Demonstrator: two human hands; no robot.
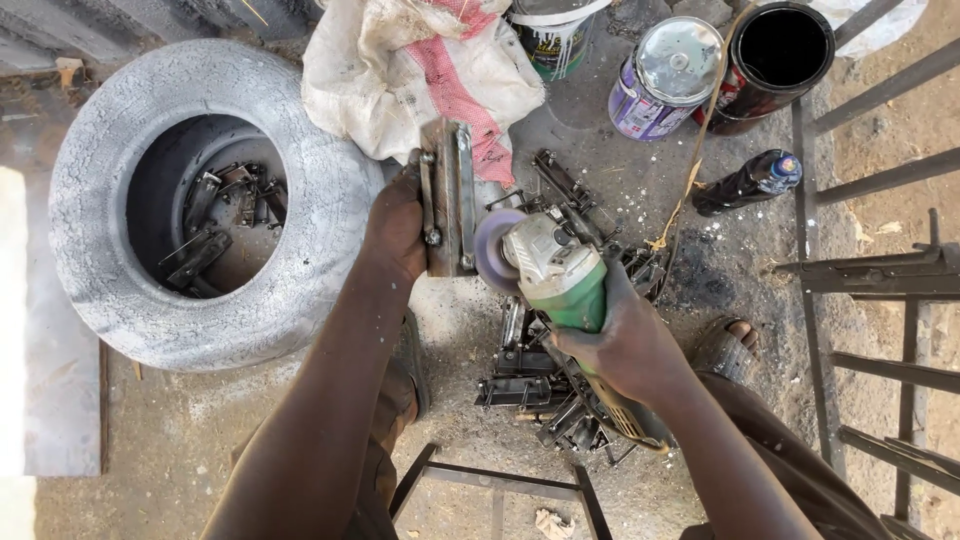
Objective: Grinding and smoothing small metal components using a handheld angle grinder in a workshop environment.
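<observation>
My left hand (396, 225) grips a rusty metal bracket (448, 195), holding it upright above the ground. My right hand (628, 345) holds a green and white angle grinder (555, 268) by its body. The grinder's round disc (494, 250) is pressed against the right edge of the bracket. A pile of similar dark metal brackets (545, 385) lies on the ground below the grinder, between my sandalled feet.
A grey dusty tyre (120, 290) lies at left with several metal brackets inside. Behind are a white sack (400, 70), paint cans (665, 75), a black open can (780, 60) and a dark bottle (745, 182). A metal frame (880, 280) stands at right.
</observation>
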